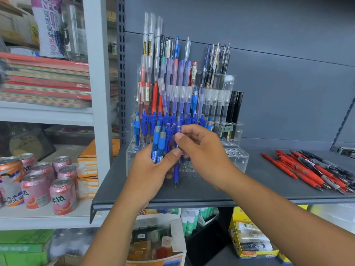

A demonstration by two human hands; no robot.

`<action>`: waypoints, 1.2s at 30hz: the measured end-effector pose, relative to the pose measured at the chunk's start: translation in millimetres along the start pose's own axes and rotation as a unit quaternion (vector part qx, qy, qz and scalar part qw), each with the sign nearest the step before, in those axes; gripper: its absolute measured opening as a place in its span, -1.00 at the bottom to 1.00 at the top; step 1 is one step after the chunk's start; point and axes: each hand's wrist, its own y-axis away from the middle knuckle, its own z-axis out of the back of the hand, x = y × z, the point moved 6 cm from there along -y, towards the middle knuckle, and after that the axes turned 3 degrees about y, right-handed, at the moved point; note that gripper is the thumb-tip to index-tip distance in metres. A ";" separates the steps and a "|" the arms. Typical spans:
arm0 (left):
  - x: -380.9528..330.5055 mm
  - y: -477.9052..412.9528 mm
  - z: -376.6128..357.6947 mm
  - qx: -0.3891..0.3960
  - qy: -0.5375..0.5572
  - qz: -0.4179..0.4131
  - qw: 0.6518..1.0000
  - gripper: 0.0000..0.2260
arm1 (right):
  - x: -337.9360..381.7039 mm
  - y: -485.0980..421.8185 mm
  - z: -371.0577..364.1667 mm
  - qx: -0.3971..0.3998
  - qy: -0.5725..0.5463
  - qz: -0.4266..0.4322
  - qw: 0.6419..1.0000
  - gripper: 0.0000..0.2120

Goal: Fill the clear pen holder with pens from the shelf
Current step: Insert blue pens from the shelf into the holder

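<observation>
Left hand [151, 169] clenched around a bundle of blue pens [158, 144], thumb across the barrels, the clip ends standing above the fingers. Right hand [205, 156], just beside the left and touching it at the thumb tips, pinches a single blue pen [176, 174] between thumb and forefinger; this pen stands nearly upright, its tip pointing down below both hands, close above the grey shelf [192, 194]. Directly behind both hands stands the clear pen holder [237, 160], a stepped acrylic rack resting on the shelf: the rows behind and above the hands are packed with blue, red, purple, clear and black pens, while the low front rows to the right of the right hand show open holes. Whether the tip of the pinched pen touches the shelf cannot be told. Well to the right of the right hand, a loose heap of red and black pens [315, 169] lies flat on the shelf. Left of the left hand, on a lower white shelf, stand soda cans [36, 187].
</observation>
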 end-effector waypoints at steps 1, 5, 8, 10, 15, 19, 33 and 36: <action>0.7 -0.5 0.8 -0.004 -0.003 -0.003 1.000 -0.93 | 1.7 -0.8 3.0 -0.012 -0.018 -0.001 1.000 -0.95; 4.4 -1.6 4.1 -0.019 -0.004 0.001 1.000 -0.91 | 11.5 -7.5 22.3 -0.064 -0.052 0.005 0.997 -0.91; 6.0 -1.4 5.0 -0.019 -0.004 0.007 1.000 -0.91 | 14.6 -13.7 40.0 -0.106 -0.053 0.009 0.993 -0.81; 6.8 -1.6 5.6 -0.019 -0.006 0.011 1.000 -0.89 | 14.4 -17.4 51.9 -0.128 -0.037 0.020 0.991 -0.73; 7.2 -2.0 5.4 -0.020 -0.011 0.014 1.000 -0.90 | 16.0 -22.2 76.9 -0.170 0.026 0.066 0.983 -0.63; 6.9 -1.4 5.9 -0.022 -0.015 0.013 1.000 -0.91 | 14.4 -25.8 89.3 -0.202 0.054 0.087 0.974 -0.63; 7.7 -2.7 5.9 -0.020 -0.018 0.002 1.000 -0.97 | -2.3 -32.9 92.5 -0.214 0.066 0.098 0.970 -0.65; 6.2 -2.7 5.2 -0.017 -0.020 -0.003 1.000 -0.96 | -6.7 -33.4 90.0 -0.207 0.074 0.095 0.971 -0.64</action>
